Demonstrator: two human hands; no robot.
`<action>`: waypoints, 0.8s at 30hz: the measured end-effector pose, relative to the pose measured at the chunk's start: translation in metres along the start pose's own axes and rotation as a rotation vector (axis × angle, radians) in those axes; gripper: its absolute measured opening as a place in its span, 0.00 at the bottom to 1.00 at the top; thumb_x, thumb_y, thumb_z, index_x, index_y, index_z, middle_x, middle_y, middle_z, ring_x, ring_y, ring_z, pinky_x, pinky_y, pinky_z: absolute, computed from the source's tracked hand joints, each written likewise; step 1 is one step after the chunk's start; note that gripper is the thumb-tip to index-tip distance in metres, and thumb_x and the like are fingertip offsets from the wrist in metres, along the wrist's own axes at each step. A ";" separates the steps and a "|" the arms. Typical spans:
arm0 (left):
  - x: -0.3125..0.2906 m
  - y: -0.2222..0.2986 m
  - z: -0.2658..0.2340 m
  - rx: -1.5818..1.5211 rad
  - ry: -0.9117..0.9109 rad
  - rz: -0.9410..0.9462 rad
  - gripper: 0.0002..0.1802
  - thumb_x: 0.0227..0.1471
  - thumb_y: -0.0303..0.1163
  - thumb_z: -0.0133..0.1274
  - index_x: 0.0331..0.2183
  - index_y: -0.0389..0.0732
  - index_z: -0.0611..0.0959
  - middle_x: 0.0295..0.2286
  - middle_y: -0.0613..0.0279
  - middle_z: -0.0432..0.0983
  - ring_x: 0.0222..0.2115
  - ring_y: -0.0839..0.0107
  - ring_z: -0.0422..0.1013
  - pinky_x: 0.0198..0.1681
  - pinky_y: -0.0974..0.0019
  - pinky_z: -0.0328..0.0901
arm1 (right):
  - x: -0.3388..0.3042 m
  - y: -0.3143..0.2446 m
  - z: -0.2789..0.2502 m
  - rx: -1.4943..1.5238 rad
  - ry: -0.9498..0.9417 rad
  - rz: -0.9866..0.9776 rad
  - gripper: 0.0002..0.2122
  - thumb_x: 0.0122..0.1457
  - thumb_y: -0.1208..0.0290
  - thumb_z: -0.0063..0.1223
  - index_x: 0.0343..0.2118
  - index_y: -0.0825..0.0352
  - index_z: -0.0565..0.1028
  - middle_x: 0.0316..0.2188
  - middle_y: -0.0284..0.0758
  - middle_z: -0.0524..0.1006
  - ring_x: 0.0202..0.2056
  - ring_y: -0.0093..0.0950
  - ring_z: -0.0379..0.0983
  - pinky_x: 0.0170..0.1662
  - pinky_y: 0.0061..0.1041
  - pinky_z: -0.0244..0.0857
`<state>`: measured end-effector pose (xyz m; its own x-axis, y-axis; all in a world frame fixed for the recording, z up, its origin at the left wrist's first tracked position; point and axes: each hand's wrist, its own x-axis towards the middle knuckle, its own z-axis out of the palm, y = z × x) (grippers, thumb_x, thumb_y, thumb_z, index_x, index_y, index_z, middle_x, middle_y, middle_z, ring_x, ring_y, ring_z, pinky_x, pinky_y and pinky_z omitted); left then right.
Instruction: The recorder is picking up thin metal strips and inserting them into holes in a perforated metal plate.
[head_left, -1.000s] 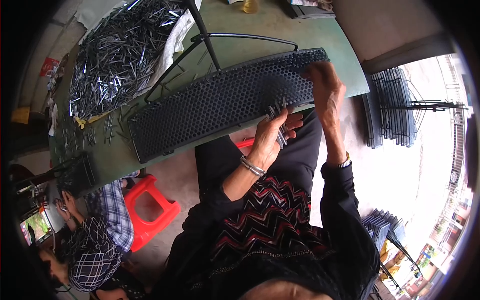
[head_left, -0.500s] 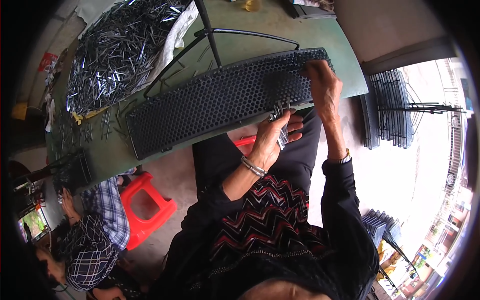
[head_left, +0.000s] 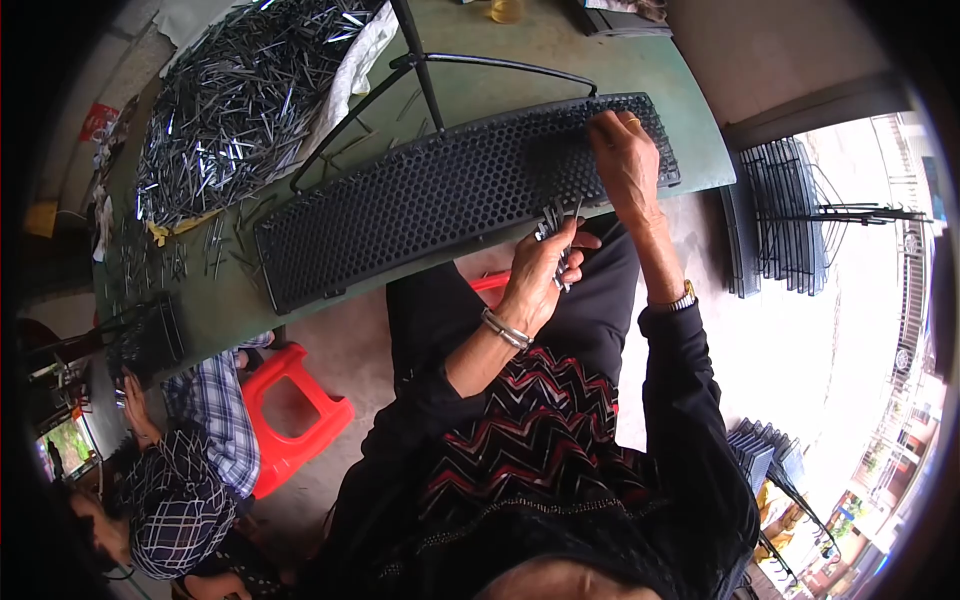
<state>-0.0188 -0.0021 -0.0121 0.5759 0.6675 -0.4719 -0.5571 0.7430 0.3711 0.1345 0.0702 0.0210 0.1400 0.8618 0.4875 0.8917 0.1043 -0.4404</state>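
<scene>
In the right hand (head_left: 628,170), the fingertips were bunched over the right end of a perforated panel (head_left: 400,205); whether they gripped anything, I cannot tell. The left hand (head_left: 540,268), fingers curled, held metal strips (head_left: 549,222) by the panel, along the green surface's (head_left: 640,70) near edge.

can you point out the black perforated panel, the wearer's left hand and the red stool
Black perforated panel (head_left: 440,192): head view, on its holed surface near the middle.
Left hand (head_left: 538,274): head view, on the middle of the hand.
Red stool (head_left: 290,464): head view, on the solid red part below its opening.
</scene>
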 end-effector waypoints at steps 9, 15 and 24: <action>-0.012 0.006 0.013 0.062 0.093 0.037 0.14 0.56 0.35 0.53 0.36 0.31 0.79 0.25 0.56 0.77 0.19 0.78 0.69 0.18 0.79 0.55 | -0.008 -0.006 -0.003 -0.119 0.061 0.073 0.07 0.54 0.66 0.56 0.34 0.58 0.80 0.27 0.32 0.73 0.29 0.33 0.73 0.33 0.30 0.66; -0.010 0.005 0.012 0.109 0.079 0.056 0.10 0.55 0.37 0.55 0.35 0.40 0.78 0.24 0.60 0.78 0.22 0.73 0.74 0.18 0.76 0.56 | -0.015 -0.012 -0.009 -0.110 0.050 0.126 0.11 0.55 0.62 0.56 0.39 0.58 0.80 0.31 0.33 0.75 0.30 0.30 0.74 0.34 0.27 0.66; -0.015 0.011 0.018 0.157 0.093 0.068 0.09 0.54 0.36 0.55 0.35 0.42 0.80 0.27 0.62 0.80 0.24 0.75 0.75 0.18 0.77 0.57 | -0.038 -0.015 -0.056 0.573 -0.603 0.370 0.11 0.57 0.67 0.54 0.34 0.72 0.75 0.24 0.32 0.74 0.27 0.20 0.70 0.30 0.22 0.64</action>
<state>-0.0225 -0.0032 0.0131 0.4787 0.7142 -0.5107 -0.4883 0.7000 0.5212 0.1396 0.0080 0.0512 -0.0182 0.9860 -0.1658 0.4616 -0.1388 -0.8762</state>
